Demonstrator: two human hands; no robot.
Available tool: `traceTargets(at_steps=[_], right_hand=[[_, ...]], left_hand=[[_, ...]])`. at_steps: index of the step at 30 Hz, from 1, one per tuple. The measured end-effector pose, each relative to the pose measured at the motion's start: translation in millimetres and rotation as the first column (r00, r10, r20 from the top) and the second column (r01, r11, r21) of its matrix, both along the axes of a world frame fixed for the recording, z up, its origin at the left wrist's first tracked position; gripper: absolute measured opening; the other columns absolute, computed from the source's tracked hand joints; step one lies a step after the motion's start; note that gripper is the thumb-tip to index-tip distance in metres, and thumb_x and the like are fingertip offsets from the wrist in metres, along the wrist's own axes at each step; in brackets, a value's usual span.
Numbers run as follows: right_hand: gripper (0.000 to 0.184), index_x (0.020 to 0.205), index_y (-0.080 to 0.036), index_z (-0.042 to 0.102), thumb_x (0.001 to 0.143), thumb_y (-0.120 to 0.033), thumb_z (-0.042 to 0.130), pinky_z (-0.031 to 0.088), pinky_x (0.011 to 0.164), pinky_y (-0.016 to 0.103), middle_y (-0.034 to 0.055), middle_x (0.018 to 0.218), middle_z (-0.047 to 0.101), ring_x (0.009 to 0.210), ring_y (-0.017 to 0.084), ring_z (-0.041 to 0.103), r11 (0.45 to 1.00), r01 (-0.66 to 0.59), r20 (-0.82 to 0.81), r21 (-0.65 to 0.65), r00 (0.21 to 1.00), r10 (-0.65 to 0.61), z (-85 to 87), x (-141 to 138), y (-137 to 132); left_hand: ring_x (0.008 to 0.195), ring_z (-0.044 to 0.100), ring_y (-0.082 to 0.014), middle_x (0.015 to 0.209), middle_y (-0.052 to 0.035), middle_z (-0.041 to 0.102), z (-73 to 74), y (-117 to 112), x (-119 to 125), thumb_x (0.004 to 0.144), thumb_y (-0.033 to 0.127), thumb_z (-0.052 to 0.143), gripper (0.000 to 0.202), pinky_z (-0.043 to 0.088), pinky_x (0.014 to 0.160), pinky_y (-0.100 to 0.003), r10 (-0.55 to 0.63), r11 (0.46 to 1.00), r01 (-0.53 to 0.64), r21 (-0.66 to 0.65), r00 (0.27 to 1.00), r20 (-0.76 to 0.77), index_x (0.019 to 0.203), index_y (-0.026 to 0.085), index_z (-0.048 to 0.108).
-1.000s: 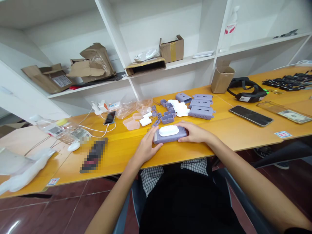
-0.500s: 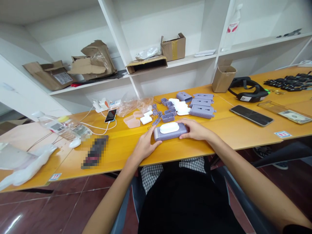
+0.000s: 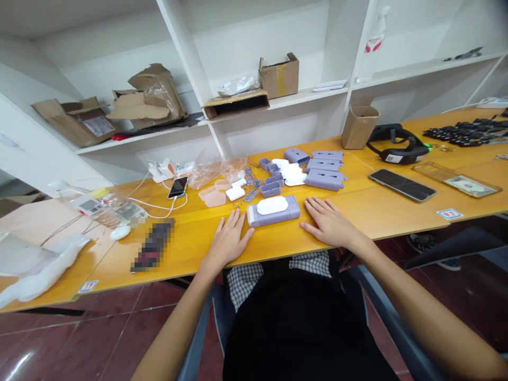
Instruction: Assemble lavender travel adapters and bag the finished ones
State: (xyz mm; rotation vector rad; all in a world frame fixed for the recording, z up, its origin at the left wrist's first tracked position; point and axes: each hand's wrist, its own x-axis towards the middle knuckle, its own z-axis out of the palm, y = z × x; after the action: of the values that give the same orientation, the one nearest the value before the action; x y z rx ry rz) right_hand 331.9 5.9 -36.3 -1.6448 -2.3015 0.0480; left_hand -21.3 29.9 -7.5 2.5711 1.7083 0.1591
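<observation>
A purple plastic case point(image 3: 280, 217) with a white oval brush-like piece point(image 3: 272, 205) on top lies on the table in front of me. To its left, my left hand point(image 3: 229, 238) rests flat on the wood with its fingers apart. On the other side, my right hand point(image 3: 327, 222) lies palm down, fingers stretched out, holding nothing. Neither hand touches the case. Just behind it are small purple trays point(image 3: 271, 189), white oval pieces point(image 3: 293, 173), purple slotted shells point(image 3: 324, 180) and thin purple clip-like parts point(image 3: 253, 185).
White blocks point(image 3: 236, 190) and pink translucent pieces point(image 3: 213, 194) lie behind my left hand. A charging phone point(image 3: 178, 187) and a plastic bottle point(image 3: 85, 202) are further left. Rightward are a dark phone point(image 3: 402, 185), a headset point(image 3: 400, 151) and a cardboard box point(image 3: 359, 127).
Both hands have let go of the purple case and moved outward, away from its two ends, onto the table. The case with its white piece stays lying there.
</observation>
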Motion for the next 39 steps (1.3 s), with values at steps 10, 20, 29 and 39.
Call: traceTargets(at_steps=[10, 20, 29, 39], right_hand=[[0.087, 0.167, -0.007, 0.042, 0.107, -0.068, 0.028, 0.025, 0.135, 0.061, 0.0206, 0.175, 0.035, 0.166, 0.036, 0.03, 0.999, 0.011, 0.076, -0.05, 0.997, -0.007, 1.6, -1.7, 3.6], [0.089, 0.168, -0.007, 0.041, 0.107, -0.069, 0.029, 0.022, 0.136, 0.059, 0.0198, 0.176, 0.033, 0.167, 0.036, 0.027, 0.996, 0.022, 0.07, -0.081, 0.997, -0.017, 3.9, -1.9, 3.0], [0.088, 0.17, -0.011, 0.039, 0.106, -0.071, 0.027, 0.023, 0.135, 0.061, 0.0195, 0.175, 0.037, 0.166, 0.037, 0.029, 0.999, 0.009, 0.06, -0.041, 0.998, -0.007, -1.9, -0.3, 4.7], [0.082, 0.165, -0.012, 0.048, 0.108, -0.069, 0.03, 0.029, 0.131, 0.066, 0.0211, 0.173, 0.041, 0.164, 0.039, 0.035, 0.999, -0.031, 0.042, -0.006, 0.999, 0.032, 1.7, 1.9, 2.9]], left_hand=[[0.169, 0.015, -0.035, 0.179, -0.0226, 0.018, 2.0, 0.0, 2.3, 0.112, 0.059, 0.03, 0.078, 0.016, 0.136, -0.061, 0.005, 1.0, -0.007, -0.03, 0.997, -0.082, 0.172, 0.009, 0.028], [0.17, 0.014, -0.034, 0.181, -0.0187, 0.015, 5.2, -1.2, 4.2, 0.112, 0.06, 0.028, 0.079, 0.014, 0.136, -0.06, 0.014, 0.998, -0.019, -0.056, 0.996, -0.087, 0.173, 0.01, 0.026], [0.17, 0.015, -0.0348, 0.181, -0.0188, 0.017, 2.8, -0.1, 2.1, 0.111, 0.063, 0.026, 0.08, 0.015, 0.136, -0.061, 0.001, 0.999, -0.004, -0.045, 0.997, -0.076, 0.174, 0.013, 0.024], [0.165, 0.031, -0.037, 0.176, -0.0175, 0.035, 2.6, -1.8, 1.4, 0.109, 0.055, 0.042, 0.068, 0.024, 0.134, -0.062, -0.013, 0.999, 0.012, 0.033, 1.0, 0.014, 0.164, 0.016, 0.046]])
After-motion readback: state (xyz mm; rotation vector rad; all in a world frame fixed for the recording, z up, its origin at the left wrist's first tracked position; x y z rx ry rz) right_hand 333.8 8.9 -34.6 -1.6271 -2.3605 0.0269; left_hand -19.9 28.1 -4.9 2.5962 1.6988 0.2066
